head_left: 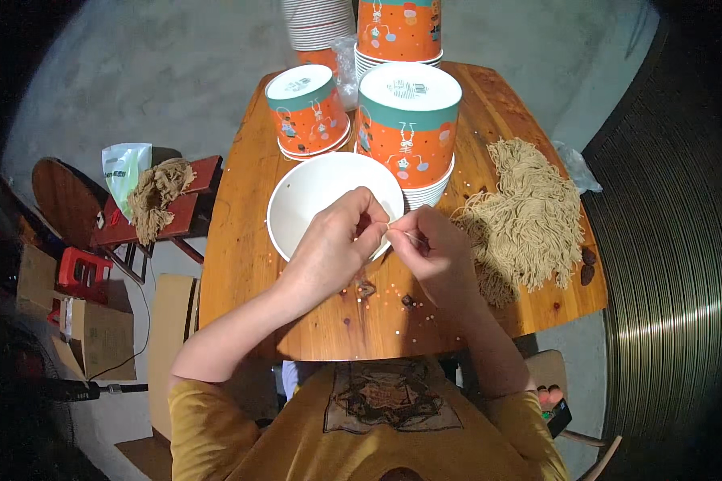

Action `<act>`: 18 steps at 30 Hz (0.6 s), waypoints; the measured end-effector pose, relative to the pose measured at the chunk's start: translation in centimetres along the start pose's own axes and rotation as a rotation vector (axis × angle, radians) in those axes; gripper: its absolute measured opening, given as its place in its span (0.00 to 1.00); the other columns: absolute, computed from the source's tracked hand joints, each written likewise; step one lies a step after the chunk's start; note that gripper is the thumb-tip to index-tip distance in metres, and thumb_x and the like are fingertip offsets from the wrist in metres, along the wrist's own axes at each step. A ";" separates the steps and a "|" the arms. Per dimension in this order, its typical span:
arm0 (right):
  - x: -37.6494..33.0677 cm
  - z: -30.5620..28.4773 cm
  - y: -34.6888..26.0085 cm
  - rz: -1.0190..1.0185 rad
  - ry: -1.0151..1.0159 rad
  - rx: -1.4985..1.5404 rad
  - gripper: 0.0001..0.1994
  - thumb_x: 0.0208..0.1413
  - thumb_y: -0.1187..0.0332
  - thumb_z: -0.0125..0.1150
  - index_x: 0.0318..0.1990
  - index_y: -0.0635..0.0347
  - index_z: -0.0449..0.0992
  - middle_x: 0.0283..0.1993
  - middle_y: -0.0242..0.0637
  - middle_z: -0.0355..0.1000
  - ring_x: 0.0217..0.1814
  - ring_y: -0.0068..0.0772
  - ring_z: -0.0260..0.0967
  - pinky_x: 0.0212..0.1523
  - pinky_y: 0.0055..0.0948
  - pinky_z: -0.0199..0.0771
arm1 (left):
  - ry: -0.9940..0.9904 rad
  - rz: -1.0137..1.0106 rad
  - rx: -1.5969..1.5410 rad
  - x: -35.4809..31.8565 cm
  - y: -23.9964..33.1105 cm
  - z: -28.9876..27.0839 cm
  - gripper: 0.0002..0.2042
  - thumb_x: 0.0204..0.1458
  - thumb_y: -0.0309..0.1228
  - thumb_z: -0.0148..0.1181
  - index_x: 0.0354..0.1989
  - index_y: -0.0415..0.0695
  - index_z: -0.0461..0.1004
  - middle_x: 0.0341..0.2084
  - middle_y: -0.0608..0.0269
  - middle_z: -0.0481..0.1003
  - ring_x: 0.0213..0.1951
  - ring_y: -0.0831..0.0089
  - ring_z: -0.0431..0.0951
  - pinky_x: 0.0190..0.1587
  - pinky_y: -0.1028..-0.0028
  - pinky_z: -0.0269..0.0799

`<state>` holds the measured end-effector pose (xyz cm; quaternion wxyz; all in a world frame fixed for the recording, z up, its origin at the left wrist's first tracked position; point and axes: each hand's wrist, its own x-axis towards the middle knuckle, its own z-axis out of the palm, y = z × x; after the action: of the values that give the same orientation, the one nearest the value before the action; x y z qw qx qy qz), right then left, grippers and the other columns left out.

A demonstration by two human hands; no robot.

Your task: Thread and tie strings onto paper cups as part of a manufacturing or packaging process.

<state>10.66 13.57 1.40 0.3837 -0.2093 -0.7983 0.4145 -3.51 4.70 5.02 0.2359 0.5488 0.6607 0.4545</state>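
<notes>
Over the near right rim of a white bowl (301, 196), my two hands meet fingertip to fingertip. My left hand (333, 240) is closed in a pinch, and so is my right hand (437, 252). Between them runs a thin pale thread (410, 236), with a tiny light bit at the fingertips too small to make out. Small pale bead-like specks (398, 332) lie scattered on the wooden table (321, 341) below my wrists, along with a few dark brown scraps (366, 289). My fingers hide part of the bowl's rim.
Right of my right hand lies a large heap of tan yarn strands (529, 216). Upturned orange-and-green paper buckets (409, 136) stand stacked behind the bowl, a shorter stack (309, 112) beside them. More yarn (159, 196) hangs over a red bench (188, 204) at left.
</notes>
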 end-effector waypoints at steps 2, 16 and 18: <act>0.1 0.1 0.4 -0.019 0.006 0.003 0.05 0.52 0.74 0.60 0.31 0.61 0.69 0.22 0.34 0.63 0.22 0.24 0.62 0.24 0.27 0.64 | 0.014 0.024 0.001 0.1 0.0 0.1 0.04 0.54 0.24 0.54 0.32 0.37 0.67 0.25 0.58 0.72 0.26 0.71 0.71 0.30 0.71 0.68; 0.2 0.4 0.3 0.008 0.066 0.075 0.03 0.52 0.76 0.58 0.33 0.60 0.70 0.22 0.28 0.63 0.22 0.16 0.59 0.23 0.21 0.61 | -0.123 -0.193 -0.386 1.3 -0.7 -0.7 0.09 0.48 0.18 0.56 0.36 0.41 0.66 0.30 0.69 0.67 0.34 0.81 0.66 0.40 0.80 0.64; 0.2 0.3 0.1 0.030 0.046 0.085 0.03 0.53 0.76 0.58 0.33 0.60 0.70 0.22 0.29 0.63 0.22 0.17 0.59 0.23 0.22 0.61 | -0.124 -0.215 -0.398 1.4 -0.8 -0.8 0.10 0.47 0.17 0.56 0.37 0.41 0.67 0.30 0.69 0.67 0.35 0.81 0.67 0.40 0.81 0.64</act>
<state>10.26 13.62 1.28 0.4041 -0.2140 -0.7678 0.4488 -4.91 5.72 4.98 0.4268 0.4448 0.5969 0.5135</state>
